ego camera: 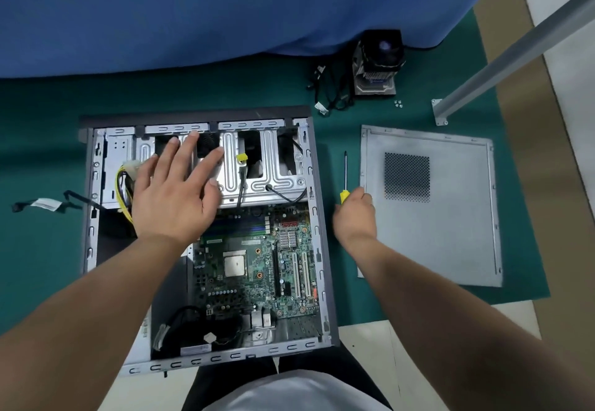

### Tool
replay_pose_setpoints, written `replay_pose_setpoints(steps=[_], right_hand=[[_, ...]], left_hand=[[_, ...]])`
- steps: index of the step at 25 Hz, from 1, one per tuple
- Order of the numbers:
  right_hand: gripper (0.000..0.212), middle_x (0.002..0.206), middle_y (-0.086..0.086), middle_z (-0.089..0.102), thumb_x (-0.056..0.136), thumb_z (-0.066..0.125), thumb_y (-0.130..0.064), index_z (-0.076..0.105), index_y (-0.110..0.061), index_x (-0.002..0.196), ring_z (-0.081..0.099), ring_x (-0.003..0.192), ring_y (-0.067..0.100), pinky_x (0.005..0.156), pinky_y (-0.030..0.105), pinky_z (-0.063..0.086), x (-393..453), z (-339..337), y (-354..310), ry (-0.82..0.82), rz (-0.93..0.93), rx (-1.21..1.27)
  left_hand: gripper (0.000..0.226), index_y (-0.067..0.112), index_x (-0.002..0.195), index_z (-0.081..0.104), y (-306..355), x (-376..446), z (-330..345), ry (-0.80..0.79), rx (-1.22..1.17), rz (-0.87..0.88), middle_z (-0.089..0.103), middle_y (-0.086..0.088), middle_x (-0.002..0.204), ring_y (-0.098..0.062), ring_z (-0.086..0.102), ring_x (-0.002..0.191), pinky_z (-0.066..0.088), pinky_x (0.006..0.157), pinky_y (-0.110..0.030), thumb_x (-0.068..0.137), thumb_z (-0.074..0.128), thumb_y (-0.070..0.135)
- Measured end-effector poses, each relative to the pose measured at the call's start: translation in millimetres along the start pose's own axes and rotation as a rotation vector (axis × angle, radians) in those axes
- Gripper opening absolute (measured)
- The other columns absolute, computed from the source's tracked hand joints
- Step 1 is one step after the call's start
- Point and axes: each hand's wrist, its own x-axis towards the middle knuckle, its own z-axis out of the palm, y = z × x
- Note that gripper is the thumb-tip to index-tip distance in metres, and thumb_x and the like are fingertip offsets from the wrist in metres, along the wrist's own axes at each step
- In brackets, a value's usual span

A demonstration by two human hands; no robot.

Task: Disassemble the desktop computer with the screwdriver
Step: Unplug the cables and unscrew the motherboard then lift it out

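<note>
The desktop computer (206, 236) lies on its side on the green mat (38, 249) in front of you, its open face up, with the motherboard (257, 269) exposed in the near half and the silver drive cage (257, 169) across the far half. The removed side panel (450, 217) lies flat to the right of the case, and a cooler with fan (378, 62), a bundle of loose cables (331, 88) and a few small screws (398, 103) sit farther back on the mat, so the teardown is judged to be well under way. Your left hand (175, 191) is spread wide with straight fingers over the left part of the drive cage, beside the yellow power leads (124, 185); whether the palm presses on the metal cannot be told. Your right hand (354, 214) is curled round the yellow handle of the screwdriver (345, 182), whose shaft points away from you between the case and the side panel, low over the mat. The step in hand appears to be taking up the tool to release the drive cage. The next move calls for bringing the tip over the case wall to a cage screw, seating it squarely, and steadying the cage with your left hand while avoiding the black cables (283, 193) that run across its near edge.
</note>
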Motion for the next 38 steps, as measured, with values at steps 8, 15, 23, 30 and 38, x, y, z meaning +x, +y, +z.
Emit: replay_pose_setpoints(steps=[8, 15, 23, 30, 38], right_hand=[[0.023, 0.113, 0.006, 0.061, 0.106, 0.05, -0.025, 0.05, -0.015, 0.126, 0.058, 0.1, 0.023, 0.081, 0.033, 0.045, -31, -62, -7, 0.041, -0.265, 0.432], [0.028, 0.078, -0.011, 0.063, 0.106, 0.049, -0.039, 0.058, -0.026, 0.129, 0.057, 0.064, -0.001, 0.055, 0.014, 0.04, -129, -100, -44, -0.117, -0.64, 0.337], [0.012, 0.086, -0.015, 0.073, 0.086, 0.082, -0.033, 0.074, -0.034, 0.095, 0.072, 0.062, 0.009, 0.052, 0.017, 0.05, -171, -107, -79, -0.324, -0.585, 0.459], [0.021, 0.087, 0.007, 0.073, 0.083, 0.085, -0.015, 0.066, -0.022, 0.09, 0.077, 0.083, 0.037, 0.072, 0.04, 0.064, -197, -83, -101, -0.21, -0.373, 1.151], [0.026, 0.085, 0.001, 0.075, 0.086, 0.078, -0.037, 0.053, -0.04, 0.093, 0.074, 0.067, 0.015, 0.066, 0.04, 0.062, -215, -92, -112, 0.046, -0.495, 0.618]], left_hand=[[0.052, 0.047, 0.152, 0.038, 3, 0, -10, -0.054, -0.023, -0.01, 0.028, 0.005, 0.168, -0.022, 0.023, 0.155, 0.013, 0.121, -0.045, 0.103, 0.024, 0.052], [0.059, 0.046, 0.161, 0.014, 3, -20, -44, -0.064, -0.4, 0.208, 0.002, 0.016, 0.172, -0.018, 0.006, 0.159, 0.015, 0.121, -0.049, 0.106, 0.035, 0.052], [0.022, 0.021, 0.116, 0.072, -29, -67, -57, 0.043, -0.255, 0.495, 0.075, 0.005, 0.103, -0.024, 0.069, 0.099, 0.051, 0.083, -0.042, 0.101, 0.055, 0.021], [0.015, 0.02, 0.113, 0.068, -39, -95, -53, -0.051, -0.355, 0.302, 0.074, 0.005, 0.094, -0.023, 0.069, 0.089, 0.048, 0.079, -0.039, 0.102, 0.059, 0.019], [0.031, 0.034, 0.132, 0.064, -51, -97, -48, -0.054, -0.307, 0.3, 0.059, 0.009, 0.144, -0.023, 0.043, 0.145, 0.032, 0.117, -0.048, 0.102, 0.055, 0.036]])
